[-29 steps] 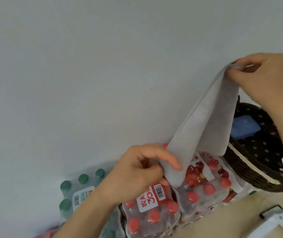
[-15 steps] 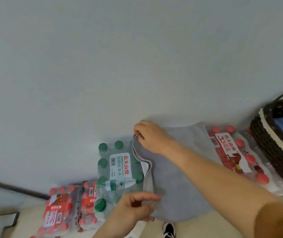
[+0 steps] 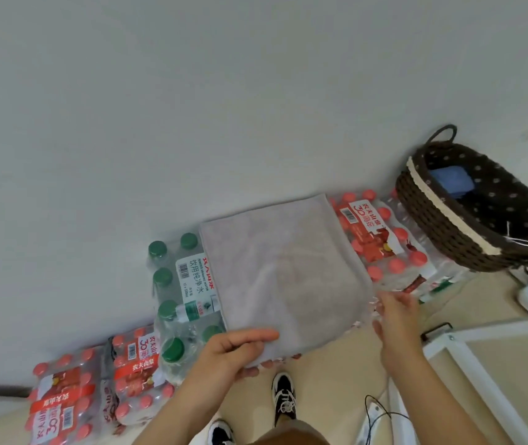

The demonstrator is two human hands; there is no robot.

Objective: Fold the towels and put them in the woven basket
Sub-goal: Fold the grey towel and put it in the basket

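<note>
A grey towel (image 3: 283,271), folded once, lies flat on top of shrink-wrapped packs of water bottles. My left hand (image 3: 234,351) pinches its near left corner, thumb on top and fingers underneath. My right hand (image 3: 396,319) hovers at the near right corner, fingers apart, touching or just off the edge. The dark woven basket (image 3: 442,232) with a cream rim band stands to the right on more bottle packs. A folded blue towel (image 3: 453,184) lies inside it.
A green-capped bottle pack (image 3: 179,284) sits left of the towel, red-capped packs (image 3: 381,242) right of it and more (image 3: 96,390) at lower left. A white wall is behind. My shoes (image 3: 283,398) stand on the beige floor; a white frame (image 3: 468,364) is at lower right.
The towel went from hanging between my raised hands to lying flat on the bottle packs. My right hand left its far corner and came to the near right corner; my left hand gripped the near left corner.
</note>
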